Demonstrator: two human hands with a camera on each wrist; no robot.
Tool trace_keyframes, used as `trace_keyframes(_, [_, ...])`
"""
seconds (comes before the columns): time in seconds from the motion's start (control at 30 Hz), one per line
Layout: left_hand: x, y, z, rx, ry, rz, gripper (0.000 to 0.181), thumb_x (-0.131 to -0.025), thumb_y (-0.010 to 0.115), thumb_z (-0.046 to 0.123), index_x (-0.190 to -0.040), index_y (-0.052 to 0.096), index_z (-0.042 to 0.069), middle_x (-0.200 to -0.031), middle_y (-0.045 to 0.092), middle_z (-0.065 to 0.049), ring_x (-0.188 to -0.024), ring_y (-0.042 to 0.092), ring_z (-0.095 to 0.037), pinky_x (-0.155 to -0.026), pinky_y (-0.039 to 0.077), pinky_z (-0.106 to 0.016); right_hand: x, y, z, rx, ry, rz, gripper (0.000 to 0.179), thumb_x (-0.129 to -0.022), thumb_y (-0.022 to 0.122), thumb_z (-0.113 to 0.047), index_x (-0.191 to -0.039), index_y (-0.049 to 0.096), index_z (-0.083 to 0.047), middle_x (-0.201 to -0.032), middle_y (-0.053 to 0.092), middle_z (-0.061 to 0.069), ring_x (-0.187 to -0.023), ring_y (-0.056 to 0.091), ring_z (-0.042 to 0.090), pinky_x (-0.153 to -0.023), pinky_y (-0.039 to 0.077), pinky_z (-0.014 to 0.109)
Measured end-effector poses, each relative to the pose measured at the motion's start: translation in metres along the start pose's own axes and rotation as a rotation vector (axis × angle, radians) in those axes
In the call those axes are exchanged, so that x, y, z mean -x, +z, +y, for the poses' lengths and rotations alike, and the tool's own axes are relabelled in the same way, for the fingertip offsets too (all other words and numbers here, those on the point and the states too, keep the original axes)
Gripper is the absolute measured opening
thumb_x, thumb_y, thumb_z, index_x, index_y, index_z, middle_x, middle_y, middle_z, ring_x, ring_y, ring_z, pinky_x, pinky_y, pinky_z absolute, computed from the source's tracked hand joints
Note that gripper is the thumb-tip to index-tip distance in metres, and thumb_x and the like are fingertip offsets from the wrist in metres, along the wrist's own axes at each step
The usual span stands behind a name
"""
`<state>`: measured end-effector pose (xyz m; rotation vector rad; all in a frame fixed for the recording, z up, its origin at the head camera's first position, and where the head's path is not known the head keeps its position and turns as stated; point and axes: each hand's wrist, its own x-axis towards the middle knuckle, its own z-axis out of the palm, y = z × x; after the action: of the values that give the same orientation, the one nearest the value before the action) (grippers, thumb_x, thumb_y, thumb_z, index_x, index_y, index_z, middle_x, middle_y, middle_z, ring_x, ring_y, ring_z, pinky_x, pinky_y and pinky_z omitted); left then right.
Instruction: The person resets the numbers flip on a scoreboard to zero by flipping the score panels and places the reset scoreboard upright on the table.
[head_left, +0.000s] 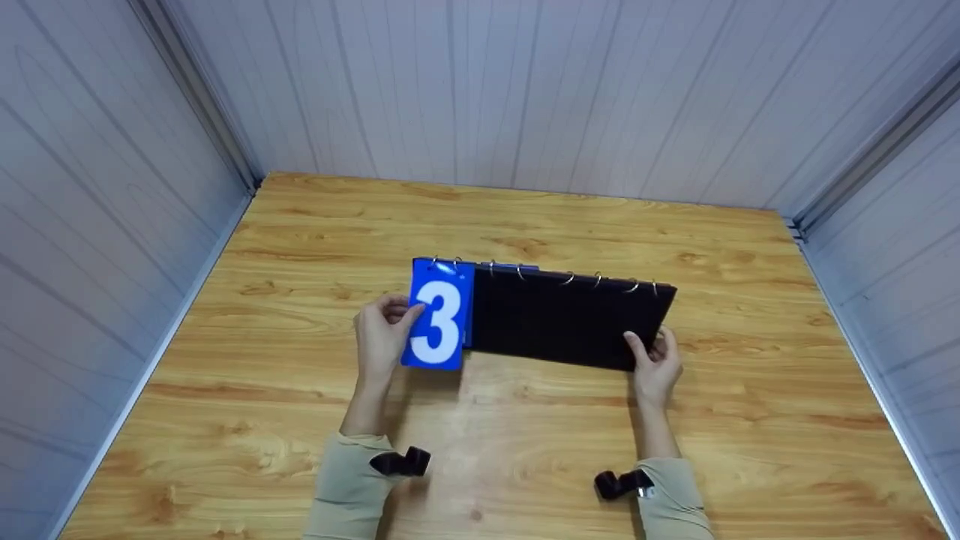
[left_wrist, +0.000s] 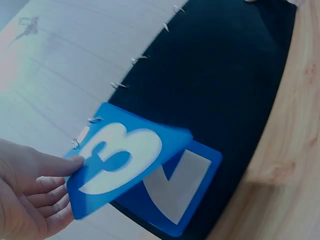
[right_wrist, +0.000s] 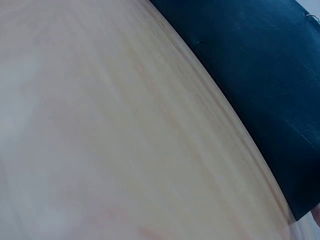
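Note:
A black flip scoreboard (head_left: 555, 315) with metal rings along its top edge is held up at a tilt over the table. My left hand (head_left: 379, 330) pinches the left edge of a blue card (head_left: 437, 322) bearing a white 3, thumb in front and fingers behind. In the left wrist view this card is lifted away from the board, and another blue card (left_wrist: 192, 182) with part of a white digit shows beneath it. My right hand (head_left: 658, 367) grips the board's lower right corner, its thumb on the front. Only a sliver of that hand enters the right wrist view.
The board is above a wood-grain table (head_left: 525, 435). Pale panelled walls (head_left: 487, 90) enclose the table at the back and both sides. A bit of blue shows behind the board's top edge. A black wrist camera (head_left: 401, 462) sits on each sleeve.

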<state>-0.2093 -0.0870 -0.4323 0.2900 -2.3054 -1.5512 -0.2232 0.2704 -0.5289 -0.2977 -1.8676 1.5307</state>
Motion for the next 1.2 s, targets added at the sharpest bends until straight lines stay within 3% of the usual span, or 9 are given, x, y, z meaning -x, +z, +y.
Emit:
trace_keyframes(0.2, [0.004,-0.011,0.006,0.165,0.015,-0.034,0.020,-0.083,0.062,0.008,-0.097,0.063,-0.006,-0.079,0.065,-0.018,-0.069,0.062,-0.020,-0.060,0.049,-0.020,0.004,-0.001,-0.017,-0.033,-0.011,-0.014,0.031,-0.070,0.072,0.004,-0.096,0.057,0.010,-0.065,0.053,0.005,-0.059,0.050,0.007,-0.057,0.042,0.014])
trace_keyframes(0.43, [0.001,-0.022,0.013,0.463,0.022,-0.119,0.020,-0.090,0.046,-0.001,-0.101,0.058,-0.014,-0.087,0.063,-0.019,-0.073,0.060,-0.013,-0.065,0.049,-0.022,0.007,-0.001,-0.028,-0.011,-0.009,-0.018,0.030,-0.071,0.071,0.003,-0.096,0.057,0.010,-0.067,0.055,0.008,-0.061,0.051,0.007,-0.058,0.042,0.014])
trace_keyframes(0.57, [-0.005,-0.026,0.017,0.530,0.034,-0.140,0.021,-0.083,0.049,-0.013,-0.103,0.056,-0.015,-0.094,0.062,-0.019,-0.082,0.060,-0.014,-0.073,0.048,-0.023,0.007,-0.001,-0.027,-0.012,0.000,-0.019,0.030,-0.071,0.071,0.003,-0.097,0.057,0.010,-0.067,0.055,0.006,-0.061,0.051,0.007,-0.058,0.042,0.014])
trace_keyframes(0.7, [-0.015,-0.026,0.022,0.572,0.051,-0.143,0.029,-0.074,0.057,-0.021,-0.101,0.057,-0.016,-0.093,0.062,-0.019,-0.083,0.061,-0.016,-0.074,0.049,-0.025,0.007,-0.001,-0.027,-0.022,-0.011,-0.020,0.030,-0.071,0.071,0.003,-0.096,0.057,0.010,-0.066,0.054,0.007,-0.059,0.051,0.007,-0.056,0.041,0.014])
trace_keyframes(0.8, [-0.023,-0.024,0.027,0.595,0.084,-0.130,0.031,-0.069,0.062,-0.021,-0.100,0.058,-0.015,-0.089,0.064,-0.016,-0.078,0.062,-0.016,-0.069,0.050,-0.026,0.006,-0.001,-0.028,-0.037,-0.027,-0.020,0.030,-0.070,0.071,0.005,-0.095,0.056,0.011,-0.064,0.053,0.010,-0.057,0.050,0.007,-0.054,0.041,0.013])
trace_keyframes(0.93, [-0.033,-0.018,0.033,0.561,0.185,-0.079,0.032,-0.063,0.072,-0.013,-0.094,0.061,-0.013,-0.081,0.064,-0.014,-0.071,0.062,-0.015,-0.065,0.050,-0.024,0.006,-0.001,-0.029,-0.033,-0.036,-0.020,0.030,-0.070,0.071,0.005,-0.095,0.056,0.011,-0.063,0.053,0.011,-0.056,0.049,0.007,-0.054,0.040,0.013])
trace_keyframes(1.07, [-0.044,-0.011,0.038,0.458,0.286,0.006,0.024,-0.062,0.078,0.000,-0.081,0.065,-0.009,-0.072,0.062,-0.015,-0.063,0.058,-0.012,-0.059,0.048,-0.021,0.006,-0.001,-0.029,-0.018,-0.026,-0.020,0.029,-0.070,0.071,0.004,-0.095,0.057,0.011,-0.065,0.054,0.010,-0.059,0.050,0.007,-0.057,0.041,0.013])
trace_keyframes(1.2, [-0.055,-0.004,0.043,0.364,0.337,0.088,0.021,-0.063,0.079,0.008,-0.072,0.065,-0.005,-0.069,0.060,-0.010,-0.062,0.055,-0.012,-0.055,0.047,-0.020,0.007,-0.002,-0.029,-0.012,-0.026,-0.023,0.030,-0.071,0.071,0.003,-0.096,0.057,0.011,-0.067,0.054,0.011,-0.061,0.051,0.008,-0.059,0.042,0.014])
